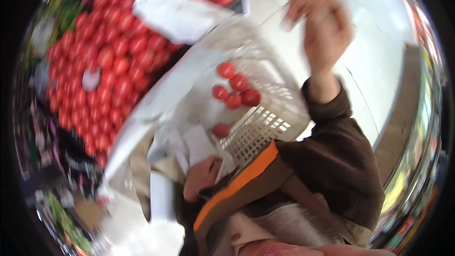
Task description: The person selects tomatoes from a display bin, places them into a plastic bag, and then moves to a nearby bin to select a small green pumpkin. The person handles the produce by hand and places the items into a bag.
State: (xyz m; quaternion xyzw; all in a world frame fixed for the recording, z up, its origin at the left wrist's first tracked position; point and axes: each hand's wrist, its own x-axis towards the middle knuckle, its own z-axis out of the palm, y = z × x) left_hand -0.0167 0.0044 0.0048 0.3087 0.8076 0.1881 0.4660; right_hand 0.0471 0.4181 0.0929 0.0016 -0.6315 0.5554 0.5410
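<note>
My right hand (325,28), blurred, is raised at the upper right over the pale floor, fingers apart and bent, with nothing visible in it. A white plastic basket (261,128) with slotted walls stands in front of my body. Several red tomatoes (239,82) lie in it, seemingly in a clear plastic bag; another red one (221,130) lies lower down. My left hand (202,177) is closed at the basket's near edge, apparently on its rim or handle, beside white papers or packets (199,144). Blur hides the exact grip.
A large heap of tomatoes (106,64) fills the upper left, with a white sheet or bag (177,14) over part of it. Dark purple produce (74,153) and green vegetables (65,217) lie at the left. A brown ledge (400,103) and blurred shelves of goods run along the right.
</note>
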